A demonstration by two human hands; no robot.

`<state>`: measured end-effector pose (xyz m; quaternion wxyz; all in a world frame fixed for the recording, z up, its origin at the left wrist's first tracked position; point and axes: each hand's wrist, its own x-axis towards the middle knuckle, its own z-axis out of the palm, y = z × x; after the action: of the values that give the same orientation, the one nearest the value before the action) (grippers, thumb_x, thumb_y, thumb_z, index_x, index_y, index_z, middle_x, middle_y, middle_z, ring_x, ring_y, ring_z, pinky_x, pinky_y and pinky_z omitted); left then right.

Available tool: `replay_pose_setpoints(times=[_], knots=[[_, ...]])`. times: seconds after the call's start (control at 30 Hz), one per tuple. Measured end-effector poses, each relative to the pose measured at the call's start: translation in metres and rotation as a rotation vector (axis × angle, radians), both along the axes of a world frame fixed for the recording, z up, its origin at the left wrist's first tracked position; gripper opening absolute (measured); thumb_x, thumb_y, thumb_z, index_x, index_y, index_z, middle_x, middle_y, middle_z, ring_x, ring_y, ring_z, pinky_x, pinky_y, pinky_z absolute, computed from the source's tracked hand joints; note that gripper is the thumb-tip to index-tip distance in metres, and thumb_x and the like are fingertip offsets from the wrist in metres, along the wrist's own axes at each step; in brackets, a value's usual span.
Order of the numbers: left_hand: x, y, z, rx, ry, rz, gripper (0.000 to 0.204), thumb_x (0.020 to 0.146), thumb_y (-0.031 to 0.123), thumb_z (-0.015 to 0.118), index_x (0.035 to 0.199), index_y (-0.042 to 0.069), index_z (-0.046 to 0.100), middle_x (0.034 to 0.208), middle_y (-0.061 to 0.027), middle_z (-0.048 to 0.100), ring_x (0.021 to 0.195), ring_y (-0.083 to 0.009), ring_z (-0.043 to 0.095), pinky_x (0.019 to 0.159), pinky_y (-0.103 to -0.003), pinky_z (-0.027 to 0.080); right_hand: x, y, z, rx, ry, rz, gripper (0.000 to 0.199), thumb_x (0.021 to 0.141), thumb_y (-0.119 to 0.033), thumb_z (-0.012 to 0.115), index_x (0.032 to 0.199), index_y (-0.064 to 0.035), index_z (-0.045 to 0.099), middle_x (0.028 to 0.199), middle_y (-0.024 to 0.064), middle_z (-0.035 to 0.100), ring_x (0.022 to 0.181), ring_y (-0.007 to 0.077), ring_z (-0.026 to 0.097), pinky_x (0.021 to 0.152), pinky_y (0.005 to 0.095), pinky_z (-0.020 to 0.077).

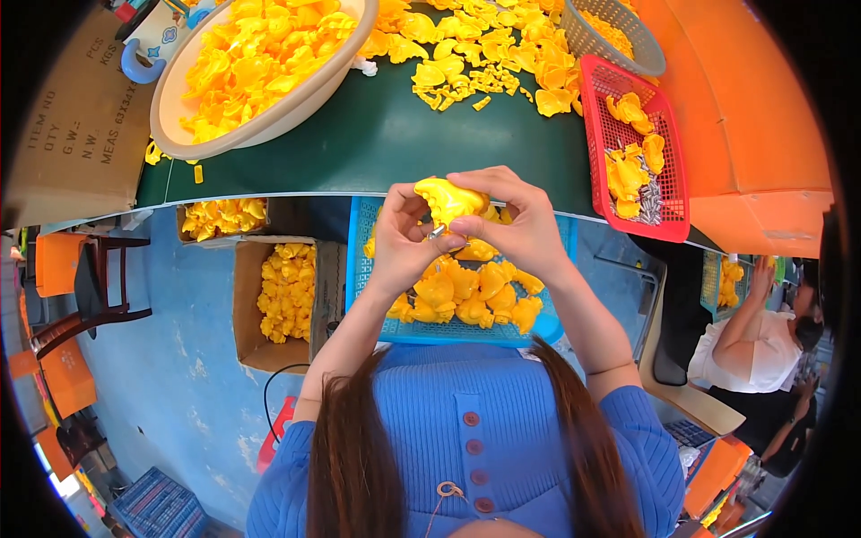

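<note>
Between my two hands, above the table's near edge, is a glossy yellow plastic part with a curved, moulded shape. My left hand is closed at its left side, with the thumb and fingers pinched. A small silvery metal piece shows by the thumb tips, against the underside of the part. My right hand grips the part from the right, fingers over its top and thumb below. Below my hands, a blue plastic basket holds several similar yellow parts.
On the dark green table stand a large beige basin of yellow parts, a red basket with yellow and metal pieces, and a grey basket. Loose yellow pieces lie behind. A cardboard box sits lower left. Another person works at right.
</note>
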<state>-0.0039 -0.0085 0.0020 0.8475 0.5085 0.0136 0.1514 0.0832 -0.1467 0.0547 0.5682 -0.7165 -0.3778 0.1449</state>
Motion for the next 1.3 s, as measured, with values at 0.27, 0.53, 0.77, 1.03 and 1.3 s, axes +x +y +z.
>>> replay_pose_setpoints(times=[0.27, 0.53, 0.77, 1.03, 1.3], knots=[[0.0, 0.003, 0.002, -0.005, 0.033, -0.016, 0.063, 0.064, 0.013, 0.082, 0.112, 0.002, 0.043, 0.111, -0.0093, 0.055, 0.103, -0.0168, 0.054, 0.09, -0.028, 0.043, 0.0, 0.0, -0.001, -0.007, 0.014, -0.041, 0.041, 0.068, -0.018, 0.076, 0.105, -0.0051, 0.064, 0.099, 0.0097, 0.064, 0.096, 0.0201, 0.057, 0.085, 0.0312, 0.0447], [0.001, 0.004, 0.005, 0.031, 0.053, -0.027, 0.067, 0.063, 0.01, 0.081, 0.117, 0.001, 0.042, 0.113, -0.0101, 0.054, 0.106, -0.0179, 0.053, 0.093, -0.029, 0.042, -0.003, -0.003, 0.001, -0.036, 0.096, -0.024, 0.042, 0.071, -0.01, 0.074, 0.11, -0.0024, 0.061, 0.107, 0.0106, 0.059, 0.1, 0.0165, 0.054, 0.087, 0.0271, 0.0411], [0.002, 0.007, 0.003, 0.011, 0.059, -0.055, 0.07, 0.061, 0.009, 0.083, 0.117, 0.0, 0.043, 0.115, -0.0109, 0.053, 0.108, -0.0185, 0.052, 0.094, -0.03, 0.042, -0.002, -0.002, 0.001, -0.034, 0.087, -0.024, 0.041, 0.071, -0.009, 0.074, 0.109, -0.0018, 0.062, 0.107, 0.0108, 0.059, 0.1, 0.0163, 0.054, 0.087, 0.0271, 0.0416], [0.002, 0.007, 0.005, 0.02, 0.087, -0.024, 0.07, 0.057, 0.007, 0.084, 0.116, -0.001, 0.046, 0.109, -0.0104, 0.057, 0.104, -0.018, 0.056, 0.09, -0.029, 0.046, -0.004, -0.002, 0.0, -0.022, 0.144, -0.031, 0.043, 0.07, -0.007, 0.074, 0.11, -0.0021, 0.061, 0.104, 0.0094, 0.059, 0.099, 0.015, 0.054, 0.087, 0.0265, 0.0407], [0.004, 0.0, 0.004, -0.025, 0.043, 0.022, 0.06, 0.067, -0.003, 0.074, 0.118, -0.003, 0.044, 0.107, -0.014, 0.059, 0.099, -0.0187, 0.059, 0.081, -0.03, 0.053, -0.011, 0.0, -0.003, -0.054, -0.132, -0.08, 0.037, 0.079, -0.011, 0.065, 0.114, -0.0043, 0.059, 0.108, 0.0088, 0.057, 0.1, 0.0194, 0.052, 0.089, 0.0292, 0.039]])
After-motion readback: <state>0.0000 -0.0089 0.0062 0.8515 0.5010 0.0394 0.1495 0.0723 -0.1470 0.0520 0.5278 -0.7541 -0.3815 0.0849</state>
